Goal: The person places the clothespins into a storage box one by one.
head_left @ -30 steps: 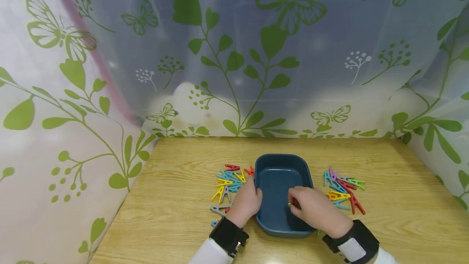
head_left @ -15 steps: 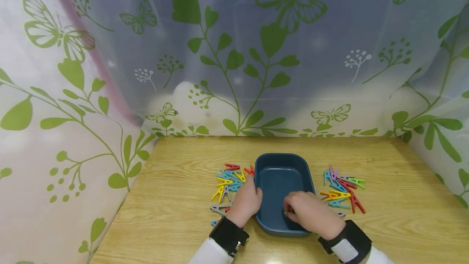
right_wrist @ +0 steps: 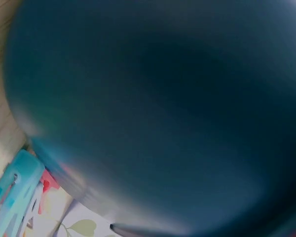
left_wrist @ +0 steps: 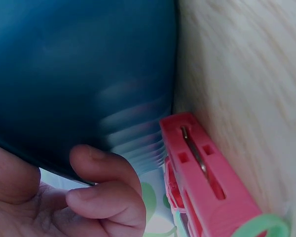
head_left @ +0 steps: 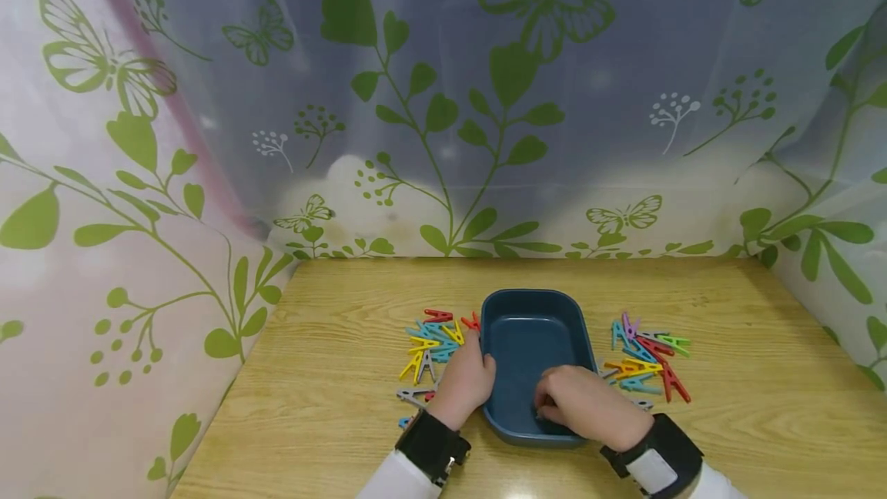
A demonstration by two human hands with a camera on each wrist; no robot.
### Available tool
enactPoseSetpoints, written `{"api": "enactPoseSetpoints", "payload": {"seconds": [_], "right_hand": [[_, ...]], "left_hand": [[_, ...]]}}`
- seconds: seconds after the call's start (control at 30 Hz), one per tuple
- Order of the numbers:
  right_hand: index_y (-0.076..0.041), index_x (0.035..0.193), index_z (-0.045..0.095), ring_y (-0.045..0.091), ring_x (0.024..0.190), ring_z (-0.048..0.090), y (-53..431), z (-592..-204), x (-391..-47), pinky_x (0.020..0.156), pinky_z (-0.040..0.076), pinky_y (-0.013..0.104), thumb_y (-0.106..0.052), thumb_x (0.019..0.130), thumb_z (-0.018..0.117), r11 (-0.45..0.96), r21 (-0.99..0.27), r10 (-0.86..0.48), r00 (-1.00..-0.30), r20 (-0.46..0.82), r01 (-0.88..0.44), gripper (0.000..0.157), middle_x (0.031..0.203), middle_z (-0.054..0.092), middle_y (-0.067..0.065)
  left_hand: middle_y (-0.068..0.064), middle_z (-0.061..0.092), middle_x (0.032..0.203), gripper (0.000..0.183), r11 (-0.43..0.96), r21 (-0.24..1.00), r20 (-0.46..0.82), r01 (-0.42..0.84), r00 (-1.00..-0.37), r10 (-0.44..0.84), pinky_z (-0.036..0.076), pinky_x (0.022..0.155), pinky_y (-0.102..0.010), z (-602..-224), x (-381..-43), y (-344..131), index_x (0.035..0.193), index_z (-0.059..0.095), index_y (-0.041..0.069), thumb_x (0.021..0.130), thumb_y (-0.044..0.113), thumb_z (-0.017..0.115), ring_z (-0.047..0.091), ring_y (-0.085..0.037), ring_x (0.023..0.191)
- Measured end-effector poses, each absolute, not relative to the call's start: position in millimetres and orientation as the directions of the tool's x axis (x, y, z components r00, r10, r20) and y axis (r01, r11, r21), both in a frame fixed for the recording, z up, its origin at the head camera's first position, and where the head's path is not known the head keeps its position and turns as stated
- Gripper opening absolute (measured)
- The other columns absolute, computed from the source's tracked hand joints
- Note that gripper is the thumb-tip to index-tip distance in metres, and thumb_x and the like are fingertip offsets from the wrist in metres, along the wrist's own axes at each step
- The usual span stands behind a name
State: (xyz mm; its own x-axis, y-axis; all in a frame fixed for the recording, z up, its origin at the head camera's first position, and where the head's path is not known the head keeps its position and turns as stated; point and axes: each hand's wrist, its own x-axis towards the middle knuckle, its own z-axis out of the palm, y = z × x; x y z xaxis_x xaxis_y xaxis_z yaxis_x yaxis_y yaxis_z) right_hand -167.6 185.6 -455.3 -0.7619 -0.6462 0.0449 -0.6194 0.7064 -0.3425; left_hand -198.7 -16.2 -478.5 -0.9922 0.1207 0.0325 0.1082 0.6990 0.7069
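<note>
A dark blue rectangular plastic basin [head_left: 533, 303] stands on the table between two groups of clothespins. My left hand [head_left: 467, 380] grips its left rim; in the left wrist view the fingers [left_wrist: 108, 200] curl around the edge. Close beside that wall lies a pink clothespin [left_wrist: 202, 173]. My right hand [head_left: 585, 404] is down inside the basin near the front right, fingers bent and tips together. They pinch a clothespin almost wholly hidden by the hand. The basin's outer wall [right_wrist: 138, 123] fills most of the right wrist view.
Left of the basin lie several clothespins, among them a yellow clothespin [head_left: 424, 344] and a grey clothespin [head_left: 412, 395]. More lie on the right, including a red clothespin [head_left: 672, 385] and a purple clothespin [head_left: 629, 325]. A leaf-patterned curtain [head_left: 388, 175] hangs behind the wooden table [head_left: 346, 360].
My right hand has moved left and down toward the front of the basin's inside. A yellow-green tip at its fingers has become hidden. The left hand has stayed on the rim.
</note>
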Motion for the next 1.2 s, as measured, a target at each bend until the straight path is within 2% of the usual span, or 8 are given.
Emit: {"api": "enactPoseSetpoints", "payload": {"seconds": [0.1,0.23,0.33,0.47,0.57,0.83,0.93,1.2], "right_hand": [[-0.02,0.085,0.073,-0.002,0.069,0.054,189.3,-449.0,-168.8,0.061,0.047,0.022,-0.015,0.091,0.078,0.714,-0.331,-0.601,-0.783,0.162,-0.617,0.01,0.08,0.06,-0.013],[-0.019,0.089,0.072,-0.002,0.069,0.052,200.9,-439.0,-172.8,0.06,0.047,0.023,-0.015,0.092,0.077,0.787,-0.317,-0.442,-0.842,0.308,-0.529,0.008,0.081,0.059,-0.012],[-0.018,0.091,0.073,0.0,0.068,0.051,214.7,-432.3,-176.7,0.079,0.056,0.039,-0.014,0.092,0.077,0.836,-0.313,-0.336,-0.871,0.358,-0.451,0.006,0.08,0.06,-0.01],[-0.014,0.094,0.073,0.003,0.065,0.051,236.4,-430.6,-185.0,0.075,0.055,0.039,-0.013,0.093,0.076,0.871,-0.313,-0.275,-0.903,0.33,-0.379,0.004,0.08,0.062,-0.006],[-0.01,0.094,0.073,0.006,0.065,0.05,250.3,-436.9,-192.7,0.057,0.043,0.026,-0.013,0.094,0.075,0.887,-0.31,-0.263,-0.926,0.269,-0.342,0.003,0.081,0.062,-0.003],[-0.006,0.092,0.075,0.017,0.075,0.065,267.5,-460.1,-207.8,0.065,0.052,0.035,-0.006,0.091,0.075,0.903,-0.296,-0.287,-0.95,0.12,-0.311,0.001,0.084,0.069,0.002],[-0.007,0.092,0.076,0.019,0.077,0.068,271.0,-466.9,-211.3,0.068,0.055,0.037,-0.002,0.088,0.076,0.893,-0.295,-0.323,-0.941,0.102,-0.339,0.007,0.085,0.071,0.002],[-0.008,0.091,0.075,0.015,0.074,0.069,275.3,-476.5,-214.5,0.066,0.055,0.034,0.002,0.088,0.075,0.879,-0.315,-0.353,-0.933,0.075,-0.358,0.011,0.081,0.071,-0.002]], "left_hand": [[-0.031,0.062,0.133,0.047,0.695,0.711,0.028,0.103,-0.993,0.119,0.053,0.099,-0.054,-477.3,-198.5,-16.0,0.143,0.044,-0.011,0.102,0.009,0.055,0.065,-0.04,0.121],[-0.03,0.063,0.132,0.046,0.691,0.715,0.027,0.103,-0.992,0.121,0.053,0.098,-0.053,-476.3,-198.0,-15.5,0.143,0.044,-0.011,0.102,0.009,0.055,0.066,-0.039,0.12],[-0.03,0.063,0.131,0.046,0.69,0.716,0.024,0.102,-0.992,0.122,0.054,0.097,-0.053,-476.7,-197.8,-15.3,0.143,0.044,-0.011,0.103,0.009,0.054,0.066,-0.039,0.12],[-0.031,0.062,0.132,0.048,0.692,0.715,0.025,0.102,-0.992,0.121,0.054,0.097,-0.053,-477.2,-197.8,-15.3,0.144,0.043,-0.012,0.102,0.009,0.055,0.065,-0.039,0.12],[-0.031,0.062,0.133,0.048,0.693,0.714,0.024,0.1,-0.993,0.119,0.053,0.098,-0.053,-476.6,-197.9,-15.4,0.144,0.043,-0.012,0.102,0.009,0.055,0.065,-0.039,0.121],[-0.03,0.061,0.135,0.048,0.69,0.718,0.014,0.089,-0.993,0.113,0.053,0.099,-0.053,-476.6,-197.9,-16.3,0.145,0.043,-0.011,0.103,0.01,0.055,0.065,-0.039,0.122],[-0.03,0.061,0.136,0.049,0.688,0.72,0.014,0.089,-0.993,0.115,0.053,0.1,-0.053,-477.0,-198.1,-16.7,0.145,0.042,-0.011,0.103,0.01,0.055,0.064,-0.039,0.123],[-0.03,0.061,0.135,0.048,0.685,0.723,0.01,0.088,-0.993,0.117,0.054,0.098,-0.053,-477.4,-198.7,-16.2,0.145,0.042,-0.011,0.104,0.011,0.054,0.065,-0.038,0.121]]}}
